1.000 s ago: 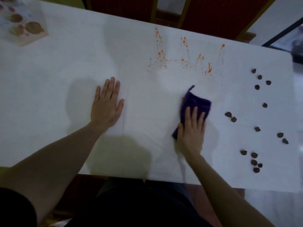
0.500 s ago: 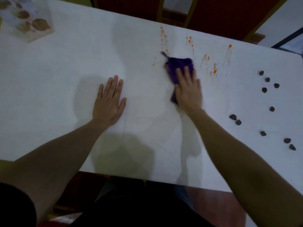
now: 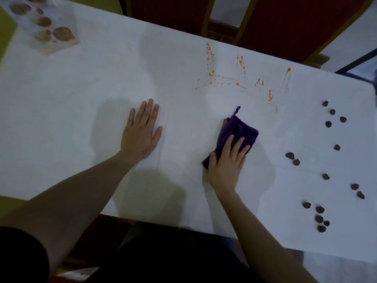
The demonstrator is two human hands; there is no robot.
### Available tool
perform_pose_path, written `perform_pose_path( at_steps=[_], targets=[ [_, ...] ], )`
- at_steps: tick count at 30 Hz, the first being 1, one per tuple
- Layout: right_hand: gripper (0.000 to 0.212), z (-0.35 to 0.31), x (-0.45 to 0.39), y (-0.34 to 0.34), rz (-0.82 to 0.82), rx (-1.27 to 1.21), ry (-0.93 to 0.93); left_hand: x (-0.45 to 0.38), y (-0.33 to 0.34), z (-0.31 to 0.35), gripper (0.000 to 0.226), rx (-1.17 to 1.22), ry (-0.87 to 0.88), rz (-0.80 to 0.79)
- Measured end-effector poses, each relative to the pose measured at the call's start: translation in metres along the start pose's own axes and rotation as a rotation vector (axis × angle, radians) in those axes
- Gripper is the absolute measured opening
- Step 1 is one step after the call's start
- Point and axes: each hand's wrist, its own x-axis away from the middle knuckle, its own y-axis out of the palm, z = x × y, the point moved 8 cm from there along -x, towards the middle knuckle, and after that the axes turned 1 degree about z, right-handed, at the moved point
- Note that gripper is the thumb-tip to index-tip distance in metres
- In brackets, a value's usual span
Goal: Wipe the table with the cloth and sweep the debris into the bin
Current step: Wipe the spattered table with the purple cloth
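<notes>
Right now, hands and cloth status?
Left hand flat on white table. Right hand presses purple cloth, short of orange splatter. Dark pebbly debris unswept.

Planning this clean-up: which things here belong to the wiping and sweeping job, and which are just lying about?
Job: purple cloth under the right hand; orange splatter; dark debris pieces; table; left hand flat on it. No bin in view.
Lying about: printed leaflet at the far left corner; red chairs behind the table.

The left hand (image 3: pixel 140 132) is lying palm down on the white surface (image 3: pixel 81 99), fingers straight and slightly spread. The right hand (image 3: pixel 226 162) is pressing straight fingers onto a folded purple cloth (image 3: pixel 239 130), its bare forearm reaching in from the lower right.
</notes>
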Motion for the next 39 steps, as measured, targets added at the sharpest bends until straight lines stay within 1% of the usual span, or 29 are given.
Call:
perform_pose_path(
  at_steps=[2, 4, 5, 6, 7, 8, 9, 10, 11, 13, 14, 16, 18, 20, 23, 25, 27, 30, 32, 34, 36, 37, 39],
  targets=[
    [0.075, -0.022, 0.005, 0.008, -0.094, -0.12, -0.012, 0.0, -0.002, 0.001, 0.065, 0.001, 0.001, 0.006],
    [0.075, -0.032, 0.006, 0.009, -0.18, -0.195, -0.067, 0.001, -0.003, 0.002, 0.066, 0.002, 0.004, 0.005],
    [0.072, -0.032, 0.006, 0.004, -0.191, -0.168, -0.109, 0.001, -0.003, 0.002, 0.066, 0.004, 0.003, 0.004],
    [0.067, -0.029, 0.004, -0.005, -0.157, -0.102, -0.172, 0.001, -0.003, 0.001, 0.066, 0.007, 0.001, 0.005],
    [0.061, -0.027, 0.002, -0.018, -0.084, -0.03, -0.267, 0.001, -0.003, 0.001, 0.066, 0.012, -0.002, 0.005],
    [0.054, -0.027, 0.002, -0.031, -0.01, 0.024, -0.397, 0.002, -0.003, 0.001, 0.066, 0.014, -0.004, 0.006],
    [0.048, -0.028, 0.002, -0.039, 0.026, 0.067, -0.555, 0.002, -0.003, 0.001, 0.066, 0.013, -0.004, 0.007],
    [0.044, -0.029, 0.003, -0.041, 0.009, 0.117, -0.72, 0.002, -0.003, 0.001, 0.066, 0.013, -0.003, 0.008],
    [0.043, -0.028, 0.003, -0.038, -0.046, 0.185, -0.875, 0.001, -0.003, 0.002, 0.066, 0.015, -0.001, 0.008],
    [0.046, -0.022, 0.001, -0.022, -0.196, 0.353, -1.103, 0.001, -0.003, 0.001, 0.066, 0.02, -0.001, 0.002],
    [0.048, -0.019, -0.003, -0.014, -0.253, 0.426, -1.17, 0.002, -0.002, 0.001, 0.066, 0.015, -0.003, -0.001],
    [0.052, -0.019, -0.018, -0.004, -0.303, 0.538, -1.236, 0.001, -0.001, 0.0, 0.066, 0.003, -0.005, -0.003],
    [0.055, -0.027, -0.035, 0.003, -0.287, 0.592, -1.233, 0.001, 0.0, 0.0, 0.065, -0.001, -0.001, 0.003],
    [0.055, -0.038, -0.053, 0.003, -0.231, 0.589, -1.133, 0.001, 0.001, 0.0, 0.065, -0.006, -0.001, 0.009],
    [0.055, -0.044, -0.082, -0.008, -0.131, 0.503, -0.857, 0.001, 0.002, -0.001, 0.065, -0.004, -0.003, 0.011],
    [0.057, -0.032, -0.1, -0.02, -0.068, 0.438, -0.671, 0.002, 0.002, -0.001, 0.064, 0.006, 0.001, 0.017],
    [0.057, -0.009, -0.11, -0.033, -0.033, 0.366, -0.529, 0.002, 0.002, -0.001, 0.064, 0.014, 0.005, 0.016],
    [0.057, 0.024, -0.099, -0.042, 0.018, 0.312, -0.344, 0.001, 0.002, -0.001, 0.065, 0.019, 0.008, 0.017],
    [0.061, 0.028, -0.075, -0.035, 0.034, 0.294, -0.229, 0.002, 0.001, -0.001, 0.065, 0.02, 0.007, 0.015],
    [0.064, 0.019, -0.051, -0.019, -0.014, 0.276, -0.193, 0.002, 0.0, -0.001, 0.065, 0.018, 0.009, 0.016],
    [0.066, 0.011, -0.04, -0.012, -0.085, 0.289, -0.239, 0.002, -0.001, 0.0, 0.065, 0.03, 0.01, 0.007],
    [0.065, 0.009, -0.041, -0.018, -0.091, 0.303, -0.29, 0.002, -0.001, 0.0, 0.065, 0.034, 0.009, 0.001],
    [0.061, 0.006, -0.05, -0.044, -0.015, 0.333, -0.483, 0.001, -0.001, 0.001, 0.066, 0.038, 0.007, -0.01]
  ],
)
